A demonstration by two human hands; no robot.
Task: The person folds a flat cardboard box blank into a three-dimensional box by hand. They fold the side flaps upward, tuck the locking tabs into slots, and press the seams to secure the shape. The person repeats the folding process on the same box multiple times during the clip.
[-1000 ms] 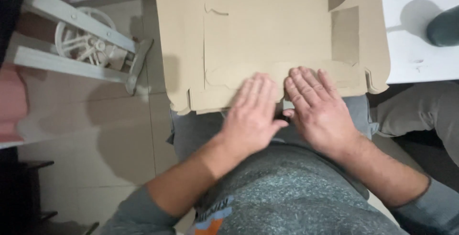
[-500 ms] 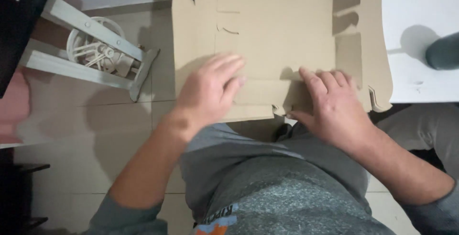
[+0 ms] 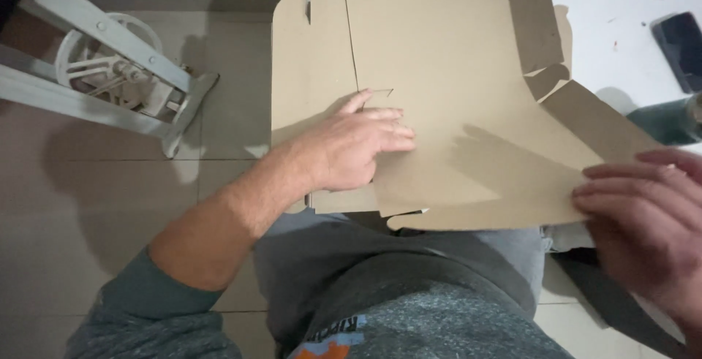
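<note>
Pressing flat w/ fingers spread, the left hand (image 3: 351, 147) pins the flat brown die-cut cardboard box blank (image 3: 453, 88) near its left fold line. The right hand (image 3: 647, 216), fingers extended, not clenched, touches the blank's near-right flap. Blank lies across the lap & white table edge (image 3: 621, 44), long axis left-right; left hand sits closer to centre.

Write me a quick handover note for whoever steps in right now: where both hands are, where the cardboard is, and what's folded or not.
Left hand: flat, open, pressing on the die-cut cardboard box blank.
Right hand: fingers at the blank's raised right flap, grip not clear.
The blank lies across the lap, its far end toward the white table.
Done: right flap lifted along its crease.
Left: left panel still flat; no box shape yet.
</note>
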